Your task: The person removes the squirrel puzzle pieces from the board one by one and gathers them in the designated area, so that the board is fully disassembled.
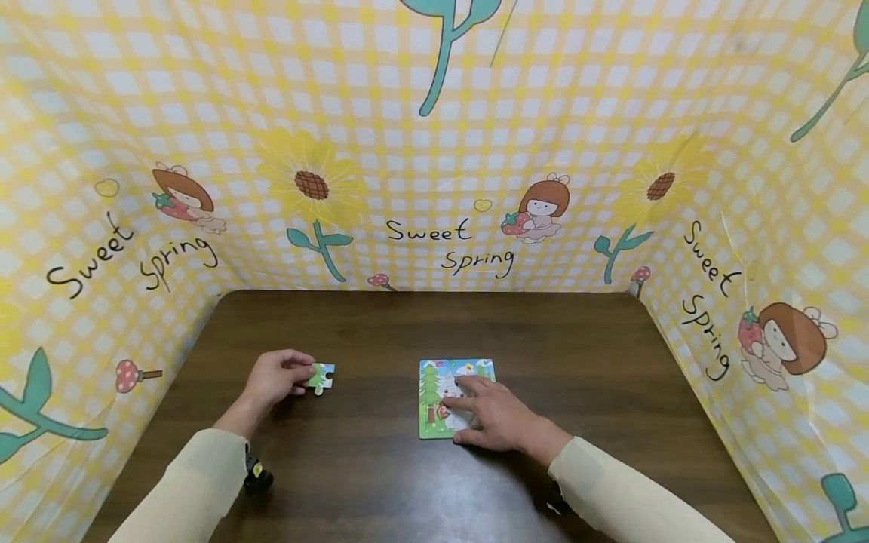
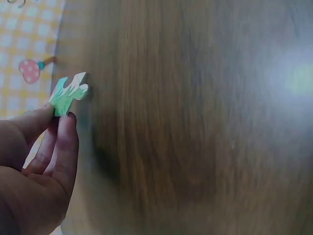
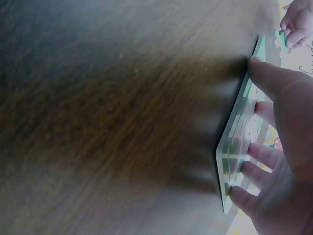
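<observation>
My left hand (image 1: pixel 274 378) pinches a jigsaw piece (image 1: pixel 320 379) by its edge, thumb on one face, at the left of the table. In the left wrist view the piece (image 2: pixel 68 98) is green and white, with a rounded knob and a notch. A square jigsaw puzzle (image 1: pixel 428 377), with trees, grass and a white figure, lies flat near the middle. My right hand (image 1: pixel 505 417) spreads over its right side. The right wrist view has the fingertips (image 3: pixel 234 192) resting on the puzzle (image 3: pixel 238 142) and the thumb at its edge. Part of the picture is hidden under this hand.
Beneath everything is a dark brown wooden table (image 1: pixel 366 467) with rounded far corners. A yellow-checked cloth (image 1: pixel 434 166) printed with flowers and lettering hangs behind and on both sides. A small black device (image 1: pixel 258 477) sits at the left wrist.
</observation>
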### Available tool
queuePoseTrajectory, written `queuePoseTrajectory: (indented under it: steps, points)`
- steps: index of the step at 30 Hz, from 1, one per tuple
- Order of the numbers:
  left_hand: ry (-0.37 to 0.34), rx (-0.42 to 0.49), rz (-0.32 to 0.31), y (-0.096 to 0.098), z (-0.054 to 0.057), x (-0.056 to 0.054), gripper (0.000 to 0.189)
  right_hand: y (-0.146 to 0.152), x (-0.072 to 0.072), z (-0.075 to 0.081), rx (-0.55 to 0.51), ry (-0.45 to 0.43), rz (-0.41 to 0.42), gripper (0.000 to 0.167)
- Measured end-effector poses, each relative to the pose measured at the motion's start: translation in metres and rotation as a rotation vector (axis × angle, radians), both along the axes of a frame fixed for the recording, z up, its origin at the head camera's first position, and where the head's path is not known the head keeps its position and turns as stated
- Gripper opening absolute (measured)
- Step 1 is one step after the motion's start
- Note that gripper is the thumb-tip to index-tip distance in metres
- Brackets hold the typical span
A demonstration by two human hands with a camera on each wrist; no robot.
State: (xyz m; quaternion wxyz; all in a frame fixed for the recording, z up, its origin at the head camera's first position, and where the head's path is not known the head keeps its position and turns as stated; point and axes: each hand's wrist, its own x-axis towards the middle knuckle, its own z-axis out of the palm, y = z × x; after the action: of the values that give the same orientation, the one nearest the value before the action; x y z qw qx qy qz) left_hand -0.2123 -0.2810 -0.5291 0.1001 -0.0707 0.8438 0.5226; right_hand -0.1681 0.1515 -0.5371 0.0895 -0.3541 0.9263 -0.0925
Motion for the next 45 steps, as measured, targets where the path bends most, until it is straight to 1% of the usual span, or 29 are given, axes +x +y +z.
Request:
queuePoseTrajectory:
  steps: [6,8,11,16,19,23,26,33,37,40,43,45]
  points:
    - [-0.029,-0.034,0.016,-0.018,0.001,0.0,0.029,-0.001,0.0,0.002,0.02,-0.005,-0.001,0.065]
    - [-0.037,-0.046,0.01,-0.022,0.003,-0.001,0.029,-0.001,0.0,0.002,0.021,-0.002,-0.002,0.065]
    - [-0.037,-0.113,0.001,-0.026,0.004,-0.002,0.028,-0.001,-0.001,0.002,0.017,-0.001,-0.002,0.065]
    - [-0.004,-0.286,-0.045,-0.03,0.004,-0.004,0.025,-0.001,-0.001,0.002,0.016,-0.007,-0.001,0.065]
    - [0.029,-0.358,-0.061,-0.032,0.004,-0.003,0.024,-0.003,-0.001,0.002,0.017,-0.002,0.004,0.065]
    - [0.089,-0.441,-0.058,-0.033,0.004,-0.003,0.022,-0.004,-0.001,0.001,0.016,0.004,0.004,0.065]
    - [0.117,-0.483,-0.044,-0.033,0.002,-0.002,0.018,-0.006,-0.001,0.002,0.014,-0.001,-0.001,0.065]
    - [0.144,-0.511,-0.017,-0.031,0.0,-0.001,0.018,-0.007,0.0,0.003,0.025,-0.008,-0.005,0.065]
    - [0.134,-0.514,0.014,-0.022,-0.001,-0.002,0.022,-0.006,-0.001,0.004,0.047,-0.014,-0.003,0.065]
    - [0.145,-0.487,0.035,-0.007,-0.002,-0.004,0.026,-0.004,-0.002,0.005,0.065,-0.02,0.01,0.066]
    - [0.197,-0.447,0.013,0.017,-0.001,-0.011,0.026,0.0,-0.003,0.007,0.061,-0.033,0.026,0.067]
    - [0.236,-0.414,-0.029,0.038,0.004,-0.017,0.025,0.004,-0.005,0.007,0.027,-0.047,0.028,0.066]
